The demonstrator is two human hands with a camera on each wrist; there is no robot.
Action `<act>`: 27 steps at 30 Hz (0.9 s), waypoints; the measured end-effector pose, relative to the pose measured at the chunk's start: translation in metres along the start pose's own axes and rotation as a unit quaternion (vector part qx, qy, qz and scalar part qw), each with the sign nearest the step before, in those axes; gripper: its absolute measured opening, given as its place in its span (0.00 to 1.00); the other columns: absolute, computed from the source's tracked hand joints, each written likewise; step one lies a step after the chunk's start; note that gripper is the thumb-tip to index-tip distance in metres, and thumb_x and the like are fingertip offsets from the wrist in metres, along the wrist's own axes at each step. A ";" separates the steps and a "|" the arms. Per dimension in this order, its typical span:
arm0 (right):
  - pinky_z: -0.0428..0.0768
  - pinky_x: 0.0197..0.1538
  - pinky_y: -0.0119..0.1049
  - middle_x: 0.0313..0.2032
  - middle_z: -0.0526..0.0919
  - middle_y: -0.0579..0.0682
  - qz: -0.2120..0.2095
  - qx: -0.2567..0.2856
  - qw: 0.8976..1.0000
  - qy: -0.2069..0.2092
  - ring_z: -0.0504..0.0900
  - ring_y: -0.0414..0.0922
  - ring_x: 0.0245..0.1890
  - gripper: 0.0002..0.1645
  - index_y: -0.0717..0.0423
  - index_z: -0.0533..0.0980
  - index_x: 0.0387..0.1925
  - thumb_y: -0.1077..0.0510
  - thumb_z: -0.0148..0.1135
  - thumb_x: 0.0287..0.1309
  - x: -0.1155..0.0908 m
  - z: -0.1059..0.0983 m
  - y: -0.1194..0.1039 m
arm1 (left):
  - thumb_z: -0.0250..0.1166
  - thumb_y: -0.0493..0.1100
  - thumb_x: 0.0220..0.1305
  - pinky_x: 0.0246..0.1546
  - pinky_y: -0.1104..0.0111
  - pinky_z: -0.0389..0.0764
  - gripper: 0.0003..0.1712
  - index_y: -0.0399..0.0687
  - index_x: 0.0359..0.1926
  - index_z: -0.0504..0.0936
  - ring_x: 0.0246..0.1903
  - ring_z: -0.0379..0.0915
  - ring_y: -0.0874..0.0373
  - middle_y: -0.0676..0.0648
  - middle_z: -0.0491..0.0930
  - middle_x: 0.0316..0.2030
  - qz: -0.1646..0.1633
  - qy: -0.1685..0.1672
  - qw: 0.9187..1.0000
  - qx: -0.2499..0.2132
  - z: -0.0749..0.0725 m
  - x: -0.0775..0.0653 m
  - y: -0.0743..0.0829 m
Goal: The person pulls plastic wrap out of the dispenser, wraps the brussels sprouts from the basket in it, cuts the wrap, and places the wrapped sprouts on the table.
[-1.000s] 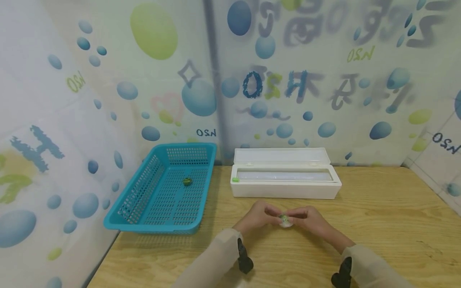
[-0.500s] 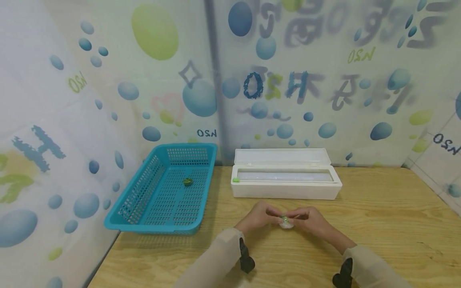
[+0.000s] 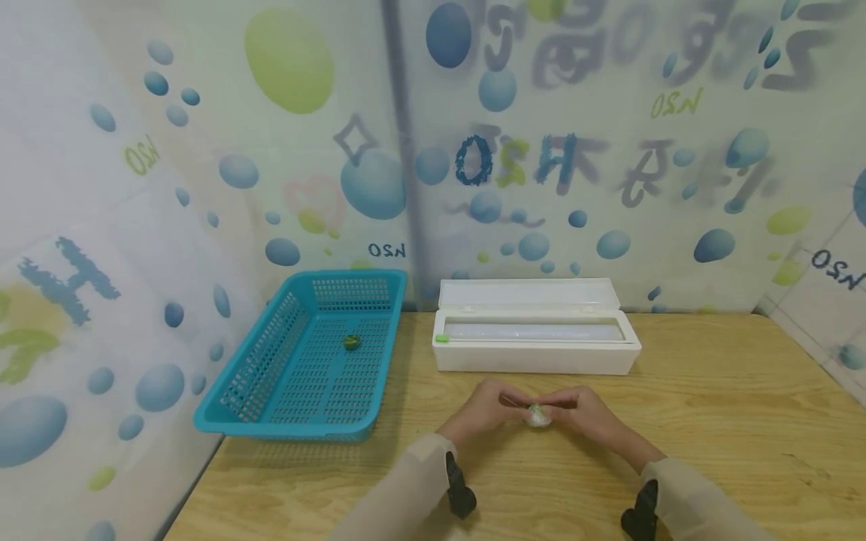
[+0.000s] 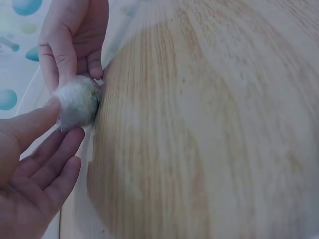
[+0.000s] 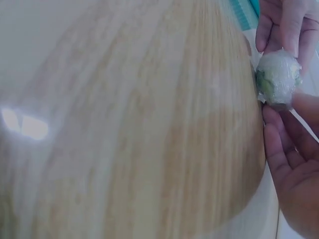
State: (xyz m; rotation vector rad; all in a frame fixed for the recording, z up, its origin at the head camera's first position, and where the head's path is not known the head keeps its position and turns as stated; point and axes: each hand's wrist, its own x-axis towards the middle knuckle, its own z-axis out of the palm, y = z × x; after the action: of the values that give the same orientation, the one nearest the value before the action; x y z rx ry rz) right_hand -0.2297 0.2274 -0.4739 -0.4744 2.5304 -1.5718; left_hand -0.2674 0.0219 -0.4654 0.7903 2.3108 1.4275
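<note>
Head view: one film-wrapped bundle point(image 3: 538, 416), small, green and white, held at the near middle of the tabletop point(image 3: 731, 383); taken as clock centre. At 12 o'clock, one white box point(image 3: 539, 359), lid point(image 3: 530, 293) raised, film roll point(image 3: 534, 331) within. Between 9 and 10 o'clock, one blue basket point(image 3: 291, 430) containing one small green item point(image 3: 351, 343); whether that item bears film, too small to tell. Progress, as judged: wrapping well advanced, clear film visibly round the bundle, green showing through at the sides. Outstanding, as judged: tucking or smoothing of the puckered film; the bundle is not yet set down, and the box lid is not closed. Left hand point(image 3: 483, 409), at 9 o'clock: thumb and fingers point(image 4: 73, 139) bent inward with a narrow gap, pinching the bundle. Right hand point(image 3: 591, 421), at 3 o'clock: matching pinch on the opposite side, thumb against the film, remaining fingers curled loosely beneath. Contact between bundle and tabletop: cannot be told.
</note>
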 end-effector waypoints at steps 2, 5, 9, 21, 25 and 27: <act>0.75 0.45 0.32 0.45 0.81 0.57 -0.002 -0.005 1.000 0.000 0.77 0.53 0.48 0.18 0.63 0.79 0.45 0.54 0.60 0.58 0.000 0.000 0.000 | 0.70 0.41 0.51 0.36 0.74 0.74 0.12 0.45 0.39 0.85 0.37 0.75 0.67 0.53 0.83 0.36 0.001 -0.009 1.000 -0.001 -0.001 0.001 -0.001; 0.75 0.45 0.31 0.44 0.81 0.55 -0.003 -0.013 1.000 0.009 0.77 0.52 0.47 0.17 0.62 0.80 0.44 0.54 0.61 0.57 0.000 0.000 -0.001 | 0.69 0.41 0.52 0.36 0.73 0.74 0.11 0.45 0.39 0.85 0.37 0.74 0.67 0.53 0.83 0.37 0.004 -0.010 1.000 0.001 -0.001 0.001 -0.001; 0.76 0.43 0.30 0.42 0.82 0.55 -0.006 -0.010 1.000 0.021 0.78 0.52 0.46 0.16 0.62 0.81 0.42 0.55 0.62 0.56 -0.001 0.001 -0.002 | 0.68 0.41 0.53 0.35 0.73 0.74 0.10 0.46 0.38 0.86 0.37 0.74 0.69 0.53 0.83 0.36 -0.002 -0.005 1.000 0.001 -0.001 0.002 -0.002; 0.76 0.42 0.30 0.43 0.81 0.57 -0.003 0.024 1.000 -0.007 0.78 0.49 0.45 0.19 0.65 0.78 0.45 0.56 0.63 0.56 -0.002 -0.002 -0.003 | 0.67 0.40 0.55 0.37 0.75 0.73 0.09 0.43 0.38 0.86 0.36 0.74 0.69 0.52 0.83 0.35 -0.018 0.003 1.000 -0.007 -0.001 0.003 -0.003; 0.77 0.41 0.30 0.44 0.80 0.60 -0.003 0.029 0.999 -0.027 0.79 0.44 0.42 0.21 0.67 0.76 0.48 0.58 0.64 0.54 -0.002 -0.003 -0.001 | 0.67 0.39 0.55 0.32 0.76 0.73 0.09 0.42 0.37 0.86 0.33 0.72 0.70 0.52 0.83 0.35 -0.020 0.007 1.000 -0.003 -0.001 0.003 -0.004; 0.77 0.40 0.29 0.45 0.79 0.61 0.003 0.025 0.999 -0.031 0.78 0.42 0.40 0.23 0.68 0.76 0.48 0.59 0.65 0.53 -0.002 -0.004 0.001 | 0.67 0.39 0.55 0.31 0.76 0.72 0.09 0.42 0.37 0.86 0.32 0.71 0.70 0.52 0.83 0.35 -0.021 0.007 1.000 -0.003 -0.001 0.004 -0.004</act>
State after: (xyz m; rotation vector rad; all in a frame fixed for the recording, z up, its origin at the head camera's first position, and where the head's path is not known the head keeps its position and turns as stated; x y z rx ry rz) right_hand -0.2293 0.2314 -0.4727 -0.5029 2.4393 -1.5874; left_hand -0.2720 0.0218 -0.4686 0.7276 2.3170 1.4261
